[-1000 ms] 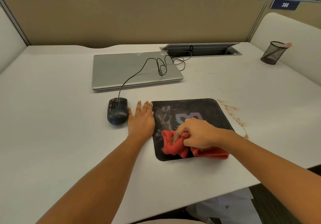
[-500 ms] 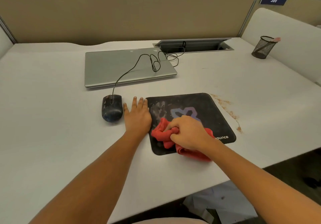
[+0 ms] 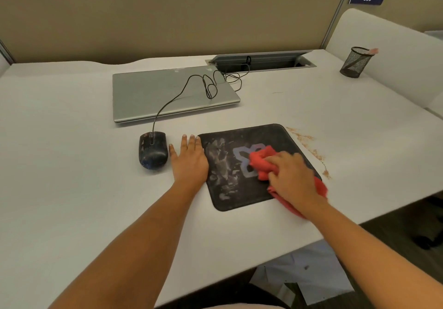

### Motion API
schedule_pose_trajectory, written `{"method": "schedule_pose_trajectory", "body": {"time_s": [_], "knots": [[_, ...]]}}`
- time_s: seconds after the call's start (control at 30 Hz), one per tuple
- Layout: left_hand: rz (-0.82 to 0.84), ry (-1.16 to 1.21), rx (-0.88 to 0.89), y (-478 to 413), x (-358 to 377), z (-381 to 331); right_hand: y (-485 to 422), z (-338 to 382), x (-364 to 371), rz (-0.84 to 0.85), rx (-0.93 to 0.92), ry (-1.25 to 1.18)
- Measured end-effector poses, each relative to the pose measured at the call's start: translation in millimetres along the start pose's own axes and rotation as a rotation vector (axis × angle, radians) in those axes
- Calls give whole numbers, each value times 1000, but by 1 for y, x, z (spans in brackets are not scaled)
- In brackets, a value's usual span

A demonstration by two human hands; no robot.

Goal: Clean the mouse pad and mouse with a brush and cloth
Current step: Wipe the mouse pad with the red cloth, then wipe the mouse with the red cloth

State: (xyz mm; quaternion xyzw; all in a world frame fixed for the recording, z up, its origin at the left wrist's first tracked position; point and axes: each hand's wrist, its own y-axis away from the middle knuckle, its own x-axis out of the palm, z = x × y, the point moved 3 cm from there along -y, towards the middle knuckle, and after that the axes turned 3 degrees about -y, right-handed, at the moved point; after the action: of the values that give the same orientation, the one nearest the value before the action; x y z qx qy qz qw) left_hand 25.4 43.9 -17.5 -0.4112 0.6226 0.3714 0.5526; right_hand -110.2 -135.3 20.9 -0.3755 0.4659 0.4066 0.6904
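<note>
Under your right hand [image 3: 291, 177] the red cloth [image 3: 261, 162] is bunched, your fingers curled over it and pressing it onto the right half of the black mouse pad [image 3: 239, 196], with a fold trailing back past your wrist over the pad's near right corner. Left of that grip, the pad shows pale smears and a light logo half covered by the cloth. Your left hand [image 3: 189, 160] lies flat on the white desk [image 3: 72, 165], fingers straight and holding nothing, its edge against the pad's left side. Just beyond it to the left sits the smudged black mouse [image 3: 152, 150], whose cable [image 3: 172, 97] runs over a closed silver laptop [image 3: 148, 97]. Right of the grip, brown dust [image 3: 311, 150] lies beside the pad.
</note>
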Motion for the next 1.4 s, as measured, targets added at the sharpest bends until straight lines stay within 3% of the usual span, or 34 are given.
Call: {"method": "schedule_pose_trajectory", "body": {"time_s": [0.17, 0.37, 0.5, 0.6, 0.77, 0.93, 1.1, 1.27, 1.4], "knots": [[2, 11, 2, 1, 0, 0, -18, -35, -25, -19, 315, -31], [14, 106, 27, 3, -5, -3, -42, 30, -25, -34, 145, -437], [-181, 708, -105, 19, -30, -2, -57, 71, -23, 15, 100, -642], [-273, 1172, -265, 31, -56, 7, -64, 100, -20, 20, 19, -623], [-78, 1538, -361, 43, -82, 22, -44, 168, 0, 97, -313, -562], [-176, 1569, -517, 62, -92, 75, -12, 216, 22, 277, -504, -702], [-96, 1574, -626, 73, -91, 137, -9, 233, 31, 490, -460, -1001], [-193, 1333, -648, 64, -96, 178, -20, 246, 44, 583, -244, -1183], [-433, 820, -622, 47, -123, 203, -45, 241, 41, 374, -190, -1115]]}}
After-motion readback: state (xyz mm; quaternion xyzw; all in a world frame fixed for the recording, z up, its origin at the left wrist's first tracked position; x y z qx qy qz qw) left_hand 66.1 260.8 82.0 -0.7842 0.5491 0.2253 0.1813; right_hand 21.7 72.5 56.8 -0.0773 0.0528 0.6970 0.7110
